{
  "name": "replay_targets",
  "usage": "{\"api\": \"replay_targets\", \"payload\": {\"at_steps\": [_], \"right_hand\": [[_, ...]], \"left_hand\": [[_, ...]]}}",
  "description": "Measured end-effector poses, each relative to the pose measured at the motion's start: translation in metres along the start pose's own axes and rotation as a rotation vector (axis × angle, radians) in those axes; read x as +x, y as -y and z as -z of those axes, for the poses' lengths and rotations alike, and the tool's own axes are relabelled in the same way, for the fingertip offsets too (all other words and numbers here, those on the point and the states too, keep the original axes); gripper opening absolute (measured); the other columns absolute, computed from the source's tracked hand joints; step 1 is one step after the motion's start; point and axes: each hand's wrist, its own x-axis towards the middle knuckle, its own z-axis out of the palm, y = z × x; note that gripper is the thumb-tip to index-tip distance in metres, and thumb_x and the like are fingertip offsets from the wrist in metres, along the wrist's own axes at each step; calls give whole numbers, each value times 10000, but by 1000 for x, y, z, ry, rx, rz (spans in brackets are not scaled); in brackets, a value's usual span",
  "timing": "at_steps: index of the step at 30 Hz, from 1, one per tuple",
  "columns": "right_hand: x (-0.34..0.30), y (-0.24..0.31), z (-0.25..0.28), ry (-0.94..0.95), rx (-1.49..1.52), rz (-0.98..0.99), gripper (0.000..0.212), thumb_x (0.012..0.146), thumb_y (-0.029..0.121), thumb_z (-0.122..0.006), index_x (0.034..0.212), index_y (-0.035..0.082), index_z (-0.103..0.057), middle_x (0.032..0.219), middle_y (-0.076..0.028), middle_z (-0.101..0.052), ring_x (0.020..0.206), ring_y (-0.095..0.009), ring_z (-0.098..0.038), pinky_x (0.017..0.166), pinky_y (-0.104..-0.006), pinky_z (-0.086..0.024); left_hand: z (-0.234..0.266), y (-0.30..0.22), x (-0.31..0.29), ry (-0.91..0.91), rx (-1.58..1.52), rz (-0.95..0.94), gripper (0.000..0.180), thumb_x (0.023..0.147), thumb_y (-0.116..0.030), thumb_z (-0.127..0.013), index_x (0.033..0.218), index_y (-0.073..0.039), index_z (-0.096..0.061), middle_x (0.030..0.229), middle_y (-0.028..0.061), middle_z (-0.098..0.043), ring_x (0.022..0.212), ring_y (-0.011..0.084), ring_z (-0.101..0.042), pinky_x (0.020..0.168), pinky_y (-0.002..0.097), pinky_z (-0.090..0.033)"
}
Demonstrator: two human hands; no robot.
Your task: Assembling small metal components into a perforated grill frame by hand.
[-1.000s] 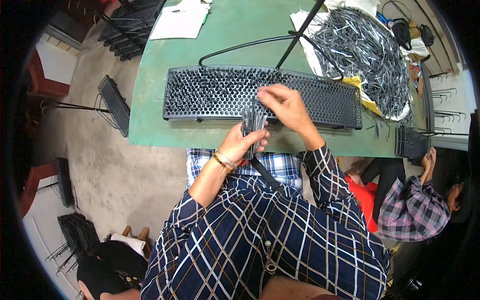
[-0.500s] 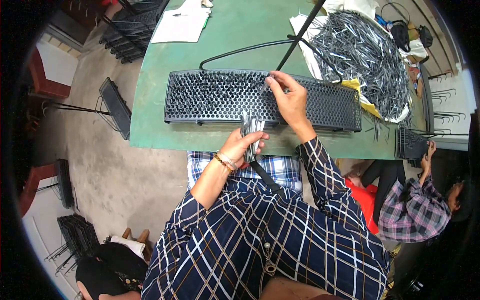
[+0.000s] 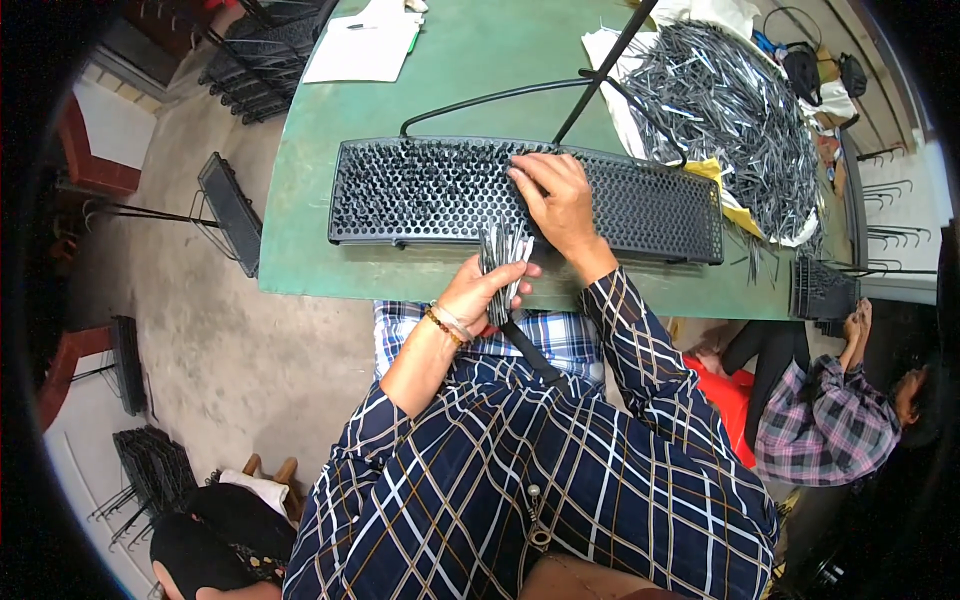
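Note:
A long black perforated panel [image 3: 650, 210] lies across the green table in front of me. Its left half bristles with short dark strips in the holes, while the right half shows bare holes. My left hand [image 3: 472, 295] is closed round a bundle of thin grey-black strips [image 3: 500, 255], just below the panel's near edge. Over the middle of the panel, my right hand [image 3: 562, 205] has its fingers pressed together at the border of the filled area. Whatever is between those fingertips is hidden.
A large heap of loose strips [image 3: 715, 100] lies on white sacking at the right. A bent black rod frame [image 3: 480, 98] rises behind the panel. White papers [image 3: 365, 45] lie far left on the table. Another person [image 3: 825, 420] works at the right, near a similar panel [image 3: 825, 290].
My right hand has shifted left along the panel, and its fingers now reach down to the holes. My left hand keeps its bundle in nearly the same place.

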Motion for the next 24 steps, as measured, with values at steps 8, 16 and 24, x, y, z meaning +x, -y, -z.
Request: {"api": "replay_targets", "payload": {"at_steps": [8, 16, 24], "right_hand": [[0, 3, 7, 78, -113, 86, 157, 762, 112, -676, 910, 59, -669, 977, -75, -618, 838, -252, -569, 745, -360, -437], [-12, 11, 35, 422, 446, -490, 189, 821, 178, -667, 866, -4, -693, 769, -91, -638, 687, -138, -585, 596, -273, -453], [-14, 14, 46, 403, 687, -804, 221, 839, 194, -666, 889, -20, -686, 721, -14, -643, 630, -57, -552, 555, -197, -426]], "left_hand": [[1, 1, 1, -45, -27, -27, 193, 857, -131, -627, 1028, -67, -564, 927, 77, -646, 723, 114, -597, 553, 222, -488], [1, 0, 0, -34, -67, -101, 203, 868, -130, -614, 1050, -58, -560, 927, 74, -646, 726, 116, -602, 571, 225, -503], [-4, 0, 2, -96, -44, -59, 264, 865, -131, -613, 1109, -54, -546, 922, 79, -644, 713, 118, -604, 569, 231, -506]]}}
